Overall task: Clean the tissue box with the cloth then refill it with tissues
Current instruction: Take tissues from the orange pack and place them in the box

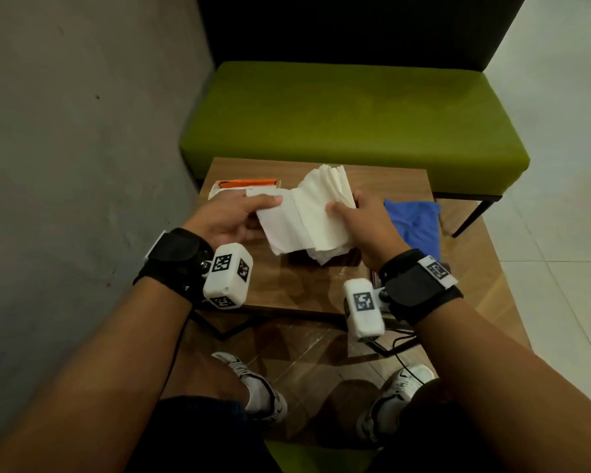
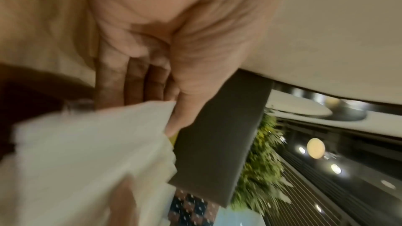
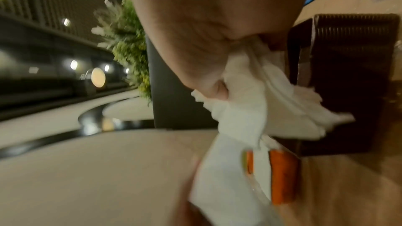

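Note:
Both hands hold a stack of white tissues above the small wooden table. My left hand pinches the stack's left edge between thumb and fingers; the tissues fill the lower left of the left wrist view. My right hand grips the right side, the tissues bunched in its fist. The dark brown tissue box sits under the stack, mostly hidden; the box shows open and ribbed in the right wrist view. A blue cloth lies to the right of my right hand.
An orange and white tissue packet lies at the table's far left; the packet also shows in the right wrist view. A green bench stands behind the table, a grey wall on the left. My feet are under the near edge.

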`<act>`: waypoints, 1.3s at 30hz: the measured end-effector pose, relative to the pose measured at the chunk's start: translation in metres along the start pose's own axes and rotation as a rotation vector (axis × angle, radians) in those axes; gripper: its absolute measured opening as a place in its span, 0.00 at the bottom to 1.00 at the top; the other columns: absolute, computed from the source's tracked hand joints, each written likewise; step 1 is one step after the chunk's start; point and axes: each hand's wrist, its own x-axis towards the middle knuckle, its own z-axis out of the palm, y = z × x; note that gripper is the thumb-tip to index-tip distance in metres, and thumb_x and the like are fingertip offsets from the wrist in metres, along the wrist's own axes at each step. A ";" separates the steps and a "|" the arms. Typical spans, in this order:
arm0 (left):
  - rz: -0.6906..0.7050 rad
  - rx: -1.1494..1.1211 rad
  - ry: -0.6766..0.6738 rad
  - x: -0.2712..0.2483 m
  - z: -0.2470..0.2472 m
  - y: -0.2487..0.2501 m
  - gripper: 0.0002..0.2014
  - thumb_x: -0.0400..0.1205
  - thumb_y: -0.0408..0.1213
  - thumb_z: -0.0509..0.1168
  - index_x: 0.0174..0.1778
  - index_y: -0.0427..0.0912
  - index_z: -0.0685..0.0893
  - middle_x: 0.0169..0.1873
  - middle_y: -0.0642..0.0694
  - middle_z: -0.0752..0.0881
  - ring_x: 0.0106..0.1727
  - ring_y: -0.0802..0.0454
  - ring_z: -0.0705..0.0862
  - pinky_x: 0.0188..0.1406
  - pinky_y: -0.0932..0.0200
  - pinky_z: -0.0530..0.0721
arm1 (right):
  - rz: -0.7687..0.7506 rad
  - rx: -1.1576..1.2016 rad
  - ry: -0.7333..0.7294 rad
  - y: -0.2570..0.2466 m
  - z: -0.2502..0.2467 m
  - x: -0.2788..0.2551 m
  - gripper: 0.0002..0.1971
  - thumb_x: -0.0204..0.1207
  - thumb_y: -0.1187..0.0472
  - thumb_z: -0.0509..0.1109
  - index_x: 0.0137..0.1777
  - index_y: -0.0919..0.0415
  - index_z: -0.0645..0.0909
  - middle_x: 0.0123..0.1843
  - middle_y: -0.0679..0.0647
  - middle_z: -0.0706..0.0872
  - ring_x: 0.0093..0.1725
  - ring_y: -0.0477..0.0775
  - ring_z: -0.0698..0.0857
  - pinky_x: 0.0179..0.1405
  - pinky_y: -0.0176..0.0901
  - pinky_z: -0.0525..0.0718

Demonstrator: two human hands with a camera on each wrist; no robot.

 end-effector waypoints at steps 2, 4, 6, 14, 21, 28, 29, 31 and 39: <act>0.000 0.018 0.035 -0.003 0.017 0.010 0.14 0.84 0.30 0.76 0.66 0.37 0.89 0.55 0.39 0.96 0.53 0.45 0.96 0.53 0.46 0.96 | -0.017 0.005 0.031 0.002 0.010 -0.002 0.18 0.86 0.62 0.69 0.74 0.59 0.77 0.56 0.52 0.88 0.51 0.56 0.91 0.37 0.57 0.94; -0.034 0.047 0.054 -0.004 0.034 0.016 0.13 0.83 0.31 0.78 0.63 0.37 0.88 0.52 0.38 0.95 0.45 0.45 0.96 0.40 0.49 0.96 | -0.029 0.020 0.045 0.002 0.017 -0.004 0.19 0.85 0.63 0.69 0.75 0.60 0.78 0.59 0.56 0.89 0.55 0.60 0.91 0.48 0.67 0.94; -0.065 0.068 0.080 -0.005 0.046 0.018 0.14 0.83 0.34 0.79 0.62 0.35 0.86 0.53 0.34 0.92 0.42 0.41 0.96 0.35 0.47 0.96 | -0.030 0.025 0.056 0.002 0.021 -0.007 0.19 0.84 0.62 0.71 0.74 0.59 0.78 0.62 0.59 0.89 0.58 0.62 0.91 0.54 0.70 0.92; -0.006 0.084 0.051 -0.011 0.061 0.017 0.20 0.95 0.47 0.62 0.60 0.29 0.83 0.54 0.26 0.91 0.51 0.33 0.95 0.44 0.39 0.97 | -0.021 0.023 0.010 0.006 0.022 -0.006 0.13 0.86 0.60 0.70 0.68 0.55 0.82 0.57 0.56 0.91 0.57 0.61 0.92 0.54 0.68 0.93; 0.160 0.081 0.085 -0.008 0.038 0.016 0.16 0.94 0.42 0.64 0.65 0.32 0.89 0.53 0.37 0.94 0.50 0.44 0.93 0.45 0.54 0.93 | 0.094 0.358 -0.113 0.010 0.014 -0.003 0.13 0.85 0.64 0.70 0.67 0.64 0.85 0.60 0.65 0.93 0.62 0.70 0.92 0.62 0.74 0.88; -0.080 -0.112 0.090 0.000 0.036 -0.007 0.27 0.77 0.57 0.82 0.66 0.45 0.88 0.58 0.43 0.96 0.61 0.41 0.94 0.66 0.38 0.91 | 0.139 0.552 -0.278 0.005 0.021 -0.001 0.20 0.82 0.69 0.72 0.74 0.69 0.82 0.70 0.71 0.87 0.70 0.75 0.86 0.73 0.74 0.82; -0.097 -0.171 0.046 0.002 0.036 -0.009 0.31 0.73 0.56 0.85 0.68 0.44 0.88 0.60 0.40 0.95 0.63 0.38 0.94 0.68 0.34 0.89 | 0.136 0.535 -0.286 0.005 0.022 -0.003 0.20 0.81 0.69 0.72 0.73 0.69 0.82 0.69 0.71 0.88 0.70 0.75 0.86 0.73 0.75 0.82; -0.092 -0.214 0.034 0.009 0.034 -0.015 0.34 0.70 0.52 0.88 0.69 0.43 0.88 0.62 0.37 0.94 0.64 0.34 0.93 0.70 0.26 0.87 | 0.125 0.475 -0.280 0.003 0.020 -0.005 0.17 0.83 0.71 0.71 0.71 0.69 0.84 0.65 0.70 0.90 0.65 0.74 0.89 0.66 0.71 0.88; -0.053 -0.335 0.156 0.017 0.037 -0.028 0.12 0.84 0.38 0.79 0.61 0.41 0.89 0.60 0.37 0.95 0.60 0.35 0.93 0.61 0.30 0.91 | 0.011 0.223 0.048 -0.002 0.005 -0.004 0.12 0.87 0.52 0.70 0.60 0.62 0.84 0.50 0.57 0.92 0.49 0.59 0.91 0.48 0.52 0.91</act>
